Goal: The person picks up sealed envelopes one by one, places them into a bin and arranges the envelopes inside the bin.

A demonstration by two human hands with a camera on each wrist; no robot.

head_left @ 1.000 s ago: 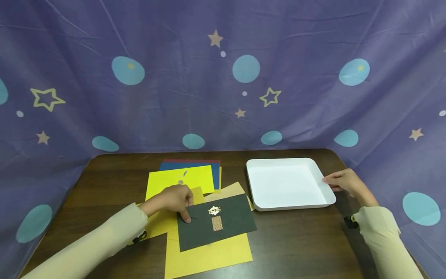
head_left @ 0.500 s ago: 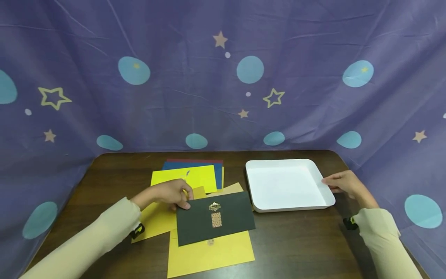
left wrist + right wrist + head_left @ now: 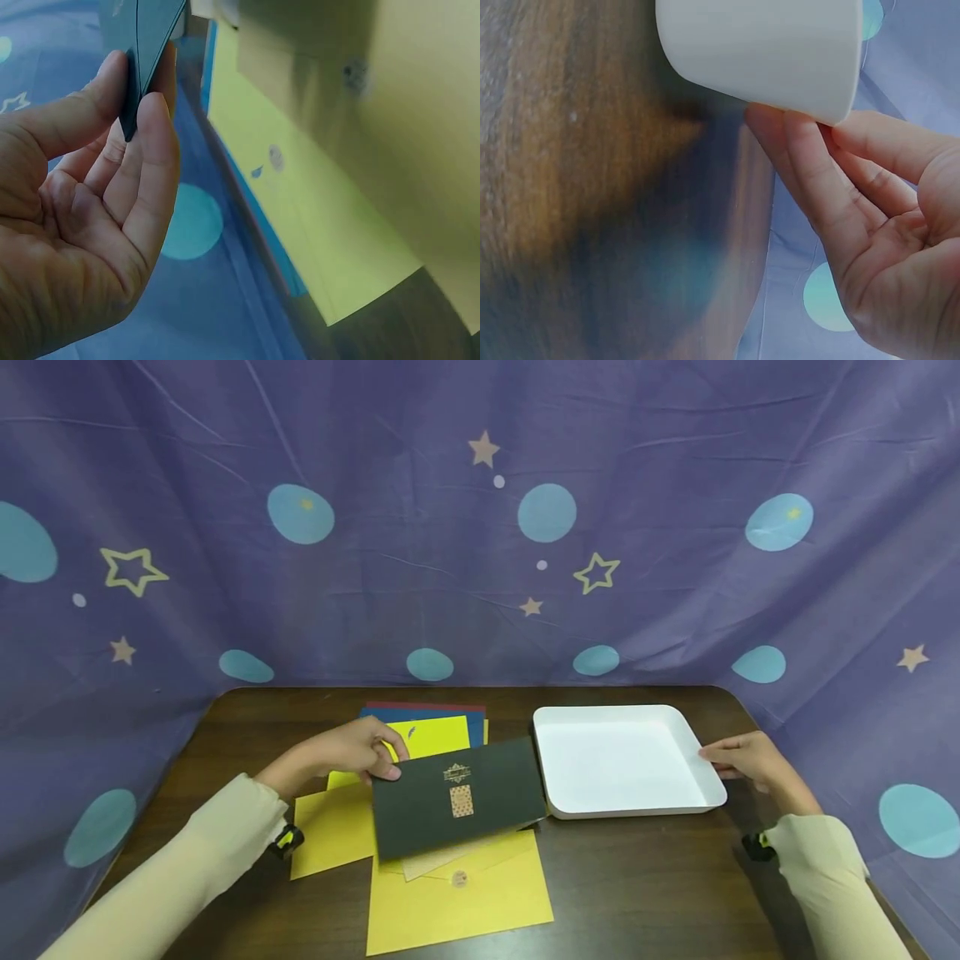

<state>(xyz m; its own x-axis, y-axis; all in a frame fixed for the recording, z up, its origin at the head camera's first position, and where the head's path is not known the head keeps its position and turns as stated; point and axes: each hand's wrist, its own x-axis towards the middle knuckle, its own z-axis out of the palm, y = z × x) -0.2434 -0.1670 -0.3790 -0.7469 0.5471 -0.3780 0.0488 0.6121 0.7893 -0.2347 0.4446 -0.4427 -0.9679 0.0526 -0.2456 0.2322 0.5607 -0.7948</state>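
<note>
Left hand pinching the dark green envelope by its left edge, thumb and fingers closed on it, lifted above yellow envelopes. Farther right, white tray flat on the table. Right hand with relaxed fingers touching the tray's right rim.
</note>
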